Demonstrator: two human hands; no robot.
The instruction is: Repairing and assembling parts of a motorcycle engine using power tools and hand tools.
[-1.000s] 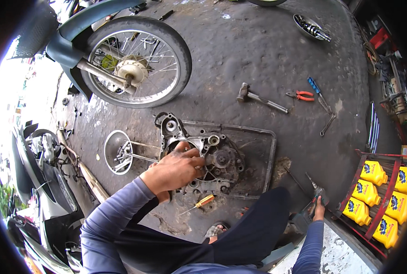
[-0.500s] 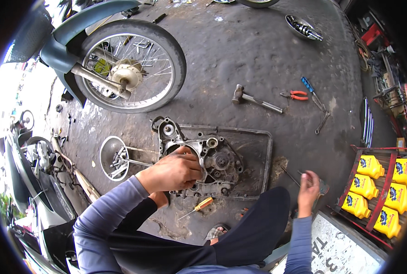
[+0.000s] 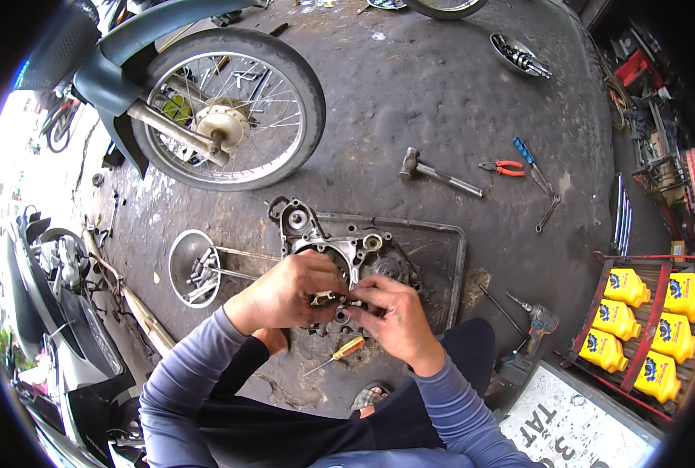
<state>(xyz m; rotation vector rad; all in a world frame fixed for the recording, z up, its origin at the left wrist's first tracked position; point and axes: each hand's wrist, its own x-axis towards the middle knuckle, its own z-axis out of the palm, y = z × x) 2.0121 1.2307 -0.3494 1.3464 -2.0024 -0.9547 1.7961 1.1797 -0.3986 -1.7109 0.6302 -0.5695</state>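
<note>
A greasy motorcycle engine case (image 3: pixel 355 248) lies in front of me, partly over a shallow rectangular metal tray (image 3: pixel 462 257). My left hand (image 3: pixel 294 292) is closed above the case's near left part. From the right, my right hand (image 3: pixel 392 313) meets it, thumb and fingers pinched together at the left fingertips. Small metal bits show between the fingers, but I cannot make out what either hand grips. The fingers cover that part of the case. Just nearer to me, a screwdriver (image 3: pixel 349 349) with a yellow handle lies on the floor.
A bowl of bolts (image 3: pixel 177 269) stands left of the case. A motorcycle front wheel (image 3: pixel 314 117) rises beyond it. Farther right lie a hammer (image 3: pixel 445 178), orange-handled pliers (image 3: pixel 507 168) and a wrench (image 3: pixel 549 212). A power drill (image 3: pixel 541 320) sits near a rack of yellow bottles (image 3: pixel 627 286).
My right hand has come left from beside the power drill to the engine case and now pinches at my left fingertips. The drill is uncovered. My left hand has stayed over the case.
</note>
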